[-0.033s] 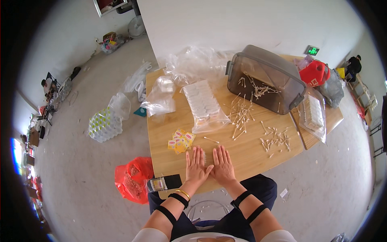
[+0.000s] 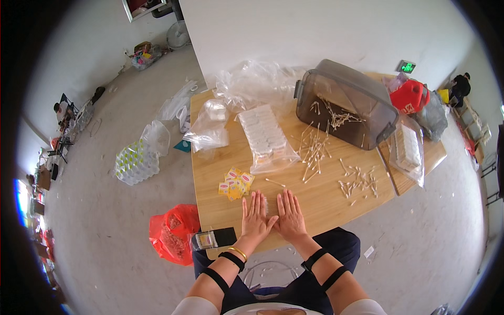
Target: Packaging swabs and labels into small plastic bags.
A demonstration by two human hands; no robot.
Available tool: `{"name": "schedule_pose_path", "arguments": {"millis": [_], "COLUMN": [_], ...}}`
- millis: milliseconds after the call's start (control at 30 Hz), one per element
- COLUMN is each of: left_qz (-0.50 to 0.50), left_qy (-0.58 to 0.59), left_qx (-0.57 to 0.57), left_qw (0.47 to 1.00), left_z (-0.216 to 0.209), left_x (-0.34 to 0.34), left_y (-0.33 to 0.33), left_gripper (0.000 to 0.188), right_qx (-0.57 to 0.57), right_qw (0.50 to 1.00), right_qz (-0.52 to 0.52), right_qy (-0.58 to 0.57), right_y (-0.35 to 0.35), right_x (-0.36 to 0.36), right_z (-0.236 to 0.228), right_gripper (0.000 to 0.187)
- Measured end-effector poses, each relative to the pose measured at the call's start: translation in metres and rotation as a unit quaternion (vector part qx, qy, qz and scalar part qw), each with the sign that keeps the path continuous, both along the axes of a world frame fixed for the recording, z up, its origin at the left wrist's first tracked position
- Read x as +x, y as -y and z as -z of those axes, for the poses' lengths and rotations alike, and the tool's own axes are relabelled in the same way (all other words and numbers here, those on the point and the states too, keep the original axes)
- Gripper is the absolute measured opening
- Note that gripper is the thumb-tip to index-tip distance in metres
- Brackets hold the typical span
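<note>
Both my hands lie flat near the front edge of the wooden table (image 2: 325,202), fingers stretched forward and thumbs almost meeting. A row of cotton swabs (image 2: 271,206) lies side by side between them. My left hand (image 2: 255,216) flanks the row's left end, and my right hand (image 2: 289,215) flanks its right end; the palms partly hide the tips. Just beyond my fingertips rests a single cotton swab (image 2: 275,182). Several yellow and white paper cards (image 2: 235,184) are heaped beyond my left hand.
A grey clear bin (image 2: 346,100) lies on its side, spilling cotton swabs (image 2: 315,149). More swabs (image 2: 359,181) are scattered at right. Packed plastic bags (image 2: 265,136) stand mid-table. By the left edge are a small swab pack (image 2: 207,240) and a red bag (image 2: 173,233). Two people sit far off.
</note>
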State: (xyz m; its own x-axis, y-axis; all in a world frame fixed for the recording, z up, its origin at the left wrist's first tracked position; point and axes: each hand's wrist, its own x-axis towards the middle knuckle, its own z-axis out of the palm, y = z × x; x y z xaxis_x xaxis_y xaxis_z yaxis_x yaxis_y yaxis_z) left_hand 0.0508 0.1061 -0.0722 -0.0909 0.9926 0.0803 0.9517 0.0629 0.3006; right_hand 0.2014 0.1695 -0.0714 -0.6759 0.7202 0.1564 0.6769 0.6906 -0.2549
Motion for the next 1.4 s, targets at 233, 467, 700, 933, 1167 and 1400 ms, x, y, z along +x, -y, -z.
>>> {"name": "schedule_pose_path", "arguments": {"millis": [233,467,700,933,1167,1400], "left_qz": [0.047,-0.001,-0.373,-0.492,-0.516,-0.472], "left_qy": [0.061,0.128,0.071,0.243,0.207,0.426], "left_qx": [-0.021,0.046,0.131,0.083,0.074,0.156], "left_qw": [0.997,0.991,0.916,0.832,0.828,0.756], "left_z": [-0.008,-0.043,0.005,0.013,0.036,0.059], "left_x": [-0.003,-0.028,-0.125,-0.138,-0.138,-0.142], "left_y": [-0.001,0.045,0.171,0.161,0.153,0.153], "left_gripper": [0.091,0.081,0.062,0.048,0.055,0.057], "right_qx": [-0.010,-0.012,-0.025,-0.006,-0.016,0.002], "right_qw": [1.000,0.998,0.991,0.990,0.991,0.990], "right_qz": [-0.001,0.015,-0.111,-0.133,-0.125,-0.130], "right_qy": [0.007,0.055,0.067,0.040,0.046,0.050], "right_y": [0.004,0.002,0.084,0.118,0.120,0.129], "right_x": [-0.008,-0.005,-0.063,-0.098,-0.098,-0.110], "right_z": [0.002,-0.007,-0.008,-0.006,-0.012,-0.009], "right_gripper": [0.083,0.089,0.082,0.076,0.072,0.074]}}
